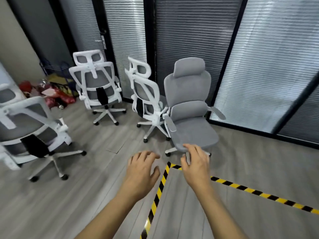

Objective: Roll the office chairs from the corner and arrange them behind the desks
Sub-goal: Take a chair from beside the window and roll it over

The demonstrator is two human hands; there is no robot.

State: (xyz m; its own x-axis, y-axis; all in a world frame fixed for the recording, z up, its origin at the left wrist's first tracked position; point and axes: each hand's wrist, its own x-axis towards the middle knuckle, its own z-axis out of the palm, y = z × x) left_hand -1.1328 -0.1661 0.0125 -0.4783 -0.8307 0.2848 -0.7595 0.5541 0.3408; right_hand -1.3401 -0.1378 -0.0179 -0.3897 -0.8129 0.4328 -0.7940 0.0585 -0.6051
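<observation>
1. Room: a grey wood-plank floor [96, 195] meets glass partition walls with closed blinds [189, 40] set in black frames; the walls form a corner at upper left.
2. Floor marking: a strip of yellow-and-black hazard tape [241, 188] lies on the floor, bending at a corner between the two hands.
3. Grey upholstered chair [188, 107]: stands near the right-hand wall, seat facing the camera, armrests folded outward.
4. White-framed mesh chair [146, 100]: just beside the upholstered chair on its left, back turned to the camera; contact between them cannot be told.
5. Second mesh chair [96, 87]: stands in the corner, back to the camera.
6. Third mesh chair [29, 128]: at the left edge of the view, nearest the camera, blurred.
7. Clutter [55, 92]: a heap of coloured bags on the floor against the left wall.
8. Left hand [142, 169]: fingers loosely spread, holding nothing.
9. Right hand [196, 163]: fingers spread, reaching to the seat's front edge; contact cannot be told.
</observation>
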